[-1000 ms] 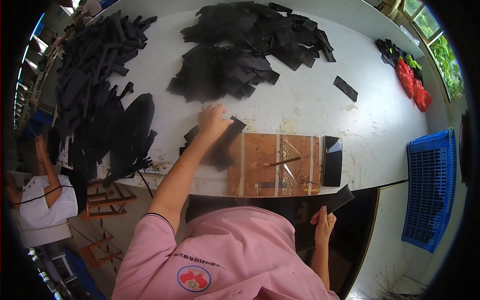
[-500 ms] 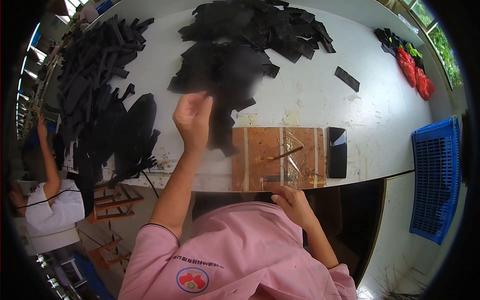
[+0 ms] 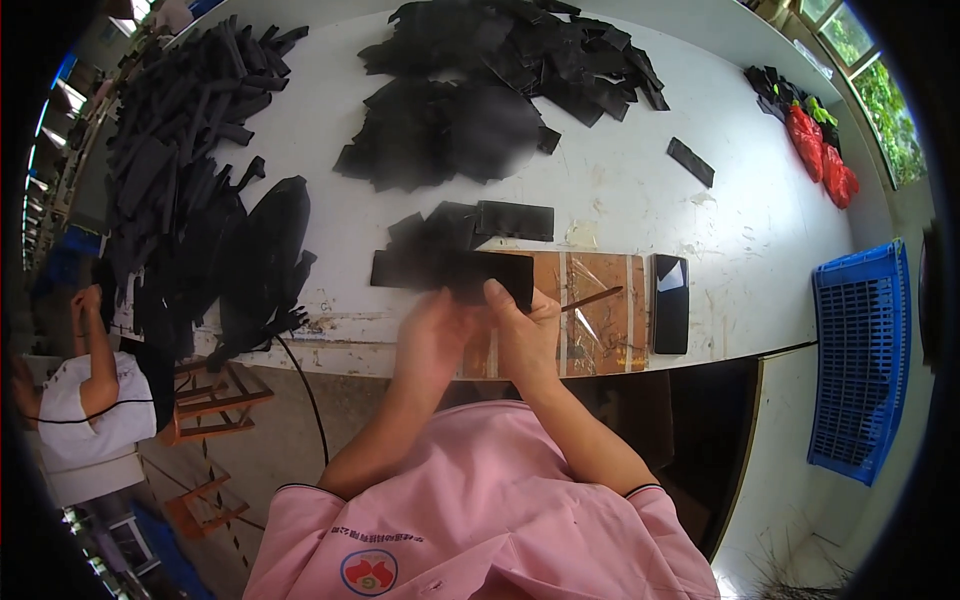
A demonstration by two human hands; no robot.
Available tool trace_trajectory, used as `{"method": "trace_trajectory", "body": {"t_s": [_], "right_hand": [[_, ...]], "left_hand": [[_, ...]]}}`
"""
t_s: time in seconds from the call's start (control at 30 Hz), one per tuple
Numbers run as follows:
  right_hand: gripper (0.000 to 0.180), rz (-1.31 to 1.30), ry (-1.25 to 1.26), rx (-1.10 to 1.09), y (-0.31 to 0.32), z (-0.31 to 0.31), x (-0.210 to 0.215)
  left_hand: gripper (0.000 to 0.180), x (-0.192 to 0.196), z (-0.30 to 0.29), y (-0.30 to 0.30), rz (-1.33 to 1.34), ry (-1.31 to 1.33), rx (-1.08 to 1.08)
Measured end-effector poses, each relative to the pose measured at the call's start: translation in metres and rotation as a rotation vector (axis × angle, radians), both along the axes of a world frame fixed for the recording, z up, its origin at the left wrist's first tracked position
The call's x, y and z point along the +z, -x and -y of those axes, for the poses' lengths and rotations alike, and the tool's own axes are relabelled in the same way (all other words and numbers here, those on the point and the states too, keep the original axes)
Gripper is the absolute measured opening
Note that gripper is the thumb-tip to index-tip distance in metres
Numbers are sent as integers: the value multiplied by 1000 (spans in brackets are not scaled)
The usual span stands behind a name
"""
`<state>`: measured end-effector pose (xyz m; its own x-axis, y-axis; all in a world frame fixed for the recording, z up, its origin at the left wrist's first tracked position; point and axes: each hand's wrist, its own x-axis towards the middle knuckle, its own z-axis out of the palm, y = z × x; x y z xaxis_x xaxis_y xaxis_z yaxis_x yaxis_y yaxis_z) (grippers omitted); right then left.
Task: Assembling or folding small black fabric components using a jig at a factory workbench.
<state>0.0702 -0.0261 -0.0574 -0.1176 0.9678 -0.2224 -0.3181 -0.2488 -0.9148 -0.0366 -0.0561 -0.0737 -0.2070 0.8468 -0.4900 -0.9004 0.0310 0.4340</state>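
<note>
A flat black rectangular strip (image 3: 450, 268) is held level over the left part of a brown board (image 3: 610, 330) at the table's near edge. My right hand (image 3: 528, 325) is closed on its right end, thumb on top. My left hand (image 3: 435, 325), blurred, is closed at its lower edge, with fingertips hidden behind it. A thin dark stick (image 3: 598, 297) slants out beside my right hand over the board; I cannot tell whether the hand touches it. Just beyond the strip lie more black pieces (image 3: 515, 221).
Large heaps of black pieces lie at the far middle (image 3: 590, 70) and the left (image 3: 200, 120). A phone (image 3: 670, 305) lies right of the board. Farther right are a lone black strip (image 3: 691, 162), red bags (image 3: 820, 155) and a blue crate (image 3: 860, 360). Another person (image 3: 100, 400) sits at left.
My left hand has come back from the black heap toward me. My right hand has risen from the table edge onto the black strip. The thin stick has shifted slightly right.
</note>
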Motion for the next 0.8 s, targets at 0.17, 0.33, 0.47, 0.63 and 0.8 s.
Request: {"method": "trace_trajectory", "body": {"t_s": [0.17, 0.33, 0.47, 0.63, 0.8], "right_hand": [[14, 564, -422, -77, -15, 1, -14], [15, 862, -574, -101, -24, 7, -7], [12, 921, -646, -112, -30, 9, -17], [16, 1088, -843, -80, -40, 11, -24], [17, 1132, -868, -54, -46, 14, -23]], "left_hand": [[18, 0, 13, -3, -724, 200, -440], [17, 23, 8, -12, -1124, -93, -279], [14, 26, 1, -17, -1119, -48, -364], [10, 24, 0, -17, -902, 26, -422], [9, 27, 0, -18, -644, 134, -489]]}}
